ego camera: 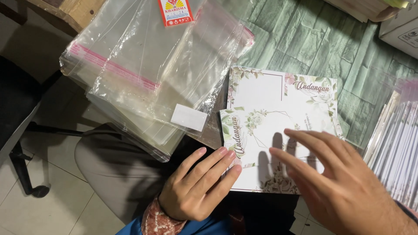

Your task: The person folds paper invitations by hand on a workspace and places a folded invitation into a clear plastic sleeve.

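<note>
1. A stack of clear plastic sleeves [148, 74] lies at the table's left edge; no card shows inside them.
2. The left hand [196, 187], fingers together, presses the floral invitation card's [265, 143] left edge.
3. The right hand [344, 187], fingers spread, hovers over that card's right half.

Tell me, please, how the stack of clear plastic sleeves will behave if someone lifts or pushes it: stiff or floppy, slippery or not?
The stack of clear plastic sleeves is probably floppy: its thin sheets already lie wrinkled and uneven. It is likely slippery, since the glossy sleeves are fanned out of line. It probably weighs little and overhangs the table, so a push might spill it.
</note>
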